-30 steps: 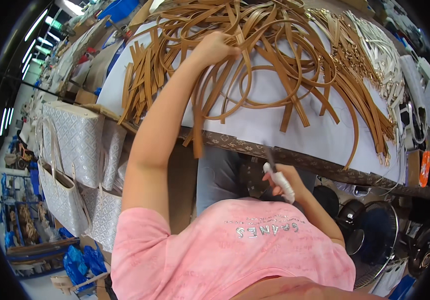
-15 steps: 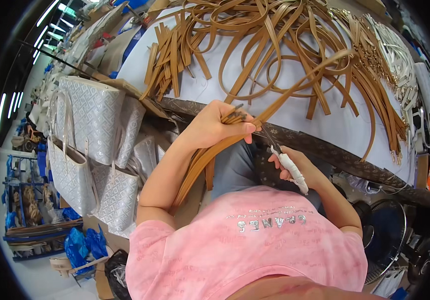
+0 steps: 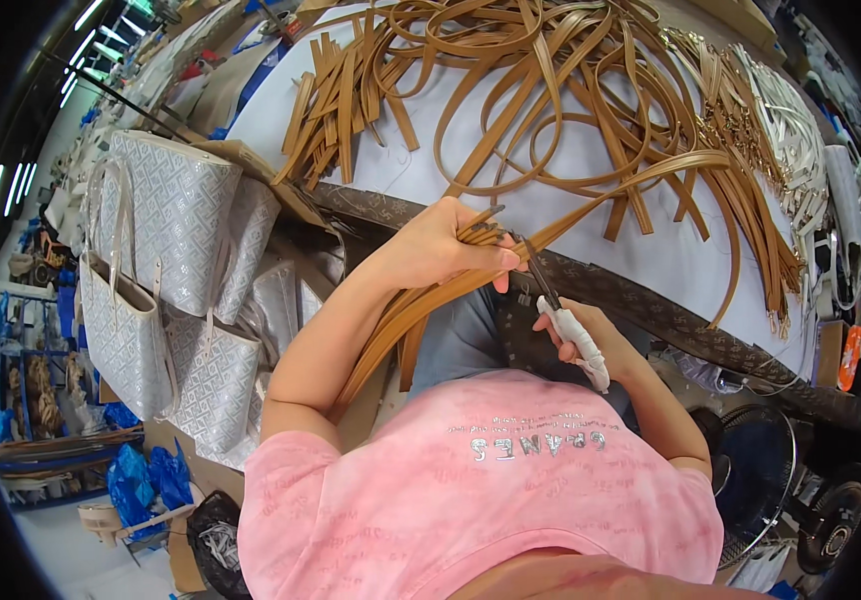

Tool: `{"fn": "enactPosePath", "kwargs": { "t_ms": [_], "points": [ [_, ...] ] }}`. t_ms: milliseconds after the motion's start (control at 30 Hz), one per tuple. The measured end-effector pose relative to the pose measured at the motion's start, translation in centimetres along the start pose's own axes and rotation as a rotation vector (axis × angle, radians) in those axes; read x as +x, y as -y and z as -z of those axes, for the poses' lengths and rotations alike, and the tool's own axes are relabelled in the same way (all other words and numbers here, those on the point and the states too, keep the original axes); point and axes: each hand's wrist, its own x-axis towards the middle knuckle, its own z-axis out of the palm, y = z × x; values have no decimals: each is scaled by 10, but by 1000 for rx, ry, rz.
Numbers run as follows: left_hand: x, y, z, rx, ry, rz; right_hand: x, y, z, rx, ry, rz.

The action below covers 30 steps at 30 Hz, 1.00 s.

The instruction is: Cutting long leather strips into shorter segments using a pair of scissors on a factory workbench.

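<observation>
By the near edge of the white-covered table (image 3: 406,178), the left hand (image 3: 451,252) clasps long, flat, tan-brown straps (image 3: 399,325); the right hand (image 3: 596,328) grips a white-wrapped dark tool (image 3: 578,342). Seemingly it's working strap ends; next calls for steadiness.

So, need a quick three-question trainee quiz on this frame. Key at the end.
1. Which hand grips the bundle of brown straps?
2. Where in the picture are the silver-patterned bags? a) right side b) left side c) bottom centre
3. True or false: the tool in the right hand has a white-wrapped handle.

Key: 1. The left hand. 2. b. 3. True.
</observation>
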Motion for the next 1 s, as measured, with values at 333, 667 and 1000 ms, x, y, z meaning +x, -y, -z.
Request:
{"fn": "enactPosePath", "kwargs": {
  "t_ms": [333,667,1000],
  "points": [
    [7,-3,-4,29,20,39,-4,-13,6,-6,-40,2],
    [35,-30,1,230,-140,15,-29,-101,4,-288,-157,22],
    [244,-70,-195,866,-169,-406,-91,-152,5,-607,-151,-214]
  ]
}}
